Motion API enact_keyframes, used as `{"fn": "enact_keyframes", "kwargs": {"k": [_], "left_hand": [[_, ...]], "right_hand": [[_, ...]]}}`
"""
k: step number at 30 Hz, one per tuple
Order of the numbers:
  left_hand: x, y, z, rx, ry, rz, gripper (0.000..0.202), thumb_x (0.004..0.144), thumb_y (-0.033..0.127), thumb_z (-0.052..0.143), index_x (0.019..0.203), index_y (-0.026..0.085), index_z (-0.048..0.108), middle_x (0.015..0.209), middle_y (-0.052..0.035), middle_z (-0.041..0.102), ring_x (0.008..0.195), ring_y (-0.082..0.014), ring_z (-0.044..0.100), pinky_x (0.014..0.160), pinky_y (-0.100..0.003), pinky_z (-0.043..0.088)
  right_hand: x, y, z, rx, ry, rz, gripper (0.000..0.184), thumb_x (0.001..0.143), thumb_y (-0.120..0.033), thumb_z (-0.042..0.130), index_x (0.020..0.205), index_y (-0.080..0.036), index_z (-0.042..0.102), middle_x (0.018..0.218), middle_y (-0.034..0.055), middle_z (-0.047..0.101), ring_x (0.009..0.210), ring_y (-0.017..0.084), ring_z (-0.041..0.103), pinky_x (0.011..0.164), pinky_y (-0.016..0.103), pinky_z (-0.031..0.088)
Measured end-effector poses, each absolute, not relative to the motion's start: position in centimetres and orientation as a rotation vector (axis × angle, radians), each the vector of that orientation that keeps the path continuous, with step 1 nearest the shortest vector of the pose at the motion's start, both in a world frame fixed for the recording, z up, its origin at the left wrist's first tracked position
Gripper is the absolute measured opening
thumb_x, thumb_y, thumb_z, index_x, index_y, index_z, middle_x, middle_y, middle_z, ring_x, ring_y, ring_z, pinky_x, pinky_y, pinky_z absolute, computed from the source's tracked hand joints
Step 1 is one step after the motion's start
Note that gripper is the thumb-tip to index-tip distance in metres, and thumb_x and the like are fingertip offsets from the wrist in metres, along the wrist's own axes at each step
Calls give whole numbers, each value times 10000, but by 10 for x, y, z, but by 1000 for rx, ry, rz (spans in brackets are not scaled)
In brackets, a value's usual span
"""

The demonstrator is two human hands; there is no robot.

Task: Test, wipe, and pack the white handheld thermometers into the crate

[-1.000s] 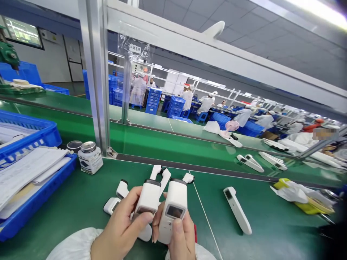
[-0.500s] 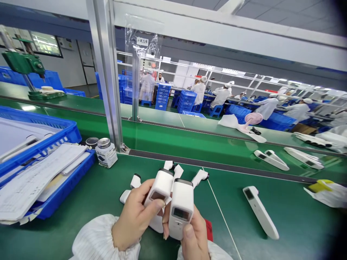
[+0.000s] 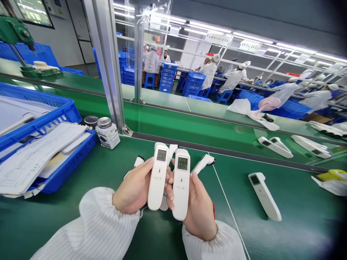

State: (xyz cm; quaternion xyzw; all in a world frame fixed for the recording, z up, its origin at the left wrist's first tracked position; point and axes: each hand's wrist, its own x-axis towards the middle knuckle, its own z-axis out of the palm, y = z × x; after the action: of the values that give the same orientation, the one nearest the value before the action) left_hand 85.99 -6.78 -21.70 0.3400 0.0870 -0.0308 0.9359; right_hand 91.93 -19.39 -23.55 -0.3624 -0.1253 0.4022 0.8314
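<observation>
My left hand is closed around a white infrared thermometer, its screen facing me with dark characters lit on it. A second infrared thermometer sits in my right hand, side by side with the first and also showing characters. Both are held nearly upright above the green bench. Behind them lie more white thermometers, among them one to the right, partly hidden by my hands. A further thermometer lies by itself on the bench at the right.
At left, a blue tray holds papers, with a white bottle beside it near a metal post. Several thermometers lie on the lower green belt. A pink fan stands beyond. People in white work in the background.
Both thermometers have swung from pointing away to facing me, and their screens, dark before, now show characters. My thumbs have moved off their fronts. The view has tilted downward.
</observation>
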Motion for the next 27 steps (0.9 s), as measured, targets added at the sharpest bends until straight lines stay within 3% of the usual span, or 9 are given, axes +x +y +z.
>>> {"fn": "enact_keyframes", "kwargs": {"k": [7, 15, 22, 27], "left_hand": [[861, -66, -223, 663, 159, -101, 500, 968, 472, 232, 926, 96, 559, 847, -100, 576, 682, -267, 637, 635, -451, 530], [863, -67, -225, 644, 152, -138, 503, 970, 476, 225, 953, 97, 555, 860, -93, 558, 698, -251, 624, 644, -443, 524], [865, -65, -228, 668, 172, -137, 499, 973, 461, 219, 976, 97, 560, 874, -103, 568, 707, -251, 628, 662, -456, 530], [867, -63, -234, 656, 186, -154, 502, 972, 466, 223, 978, 95, 560, 823, -102, 580, 682, -249, 633, 668, -455, 530]], "right_hand": [[921, -198, -237, -725, -288, 868, 519, 958, -480, 256, 847, -172, 658, 698, 61, 595, 515, 131, 506, 470, 238, 414], [923, -200, -236, -743, -258, 844, 522, 940, -553, 259, 1082, -196, 613, 762, 63, 616, 510, 153, 509, 460, 273, 413], [922, -196, -238, -766, -235, 802, 535, 941, -558, 255, 805, -179, 607, 743, 60, 601, 530, 145, 504, 446, 255, 415], [923, -194, -241, -769, -210, 812, 545, 936, -569, 267, 792, -171, 610, 727, 52, 581, 531, 135, 492, 446, 248, 418]]}}
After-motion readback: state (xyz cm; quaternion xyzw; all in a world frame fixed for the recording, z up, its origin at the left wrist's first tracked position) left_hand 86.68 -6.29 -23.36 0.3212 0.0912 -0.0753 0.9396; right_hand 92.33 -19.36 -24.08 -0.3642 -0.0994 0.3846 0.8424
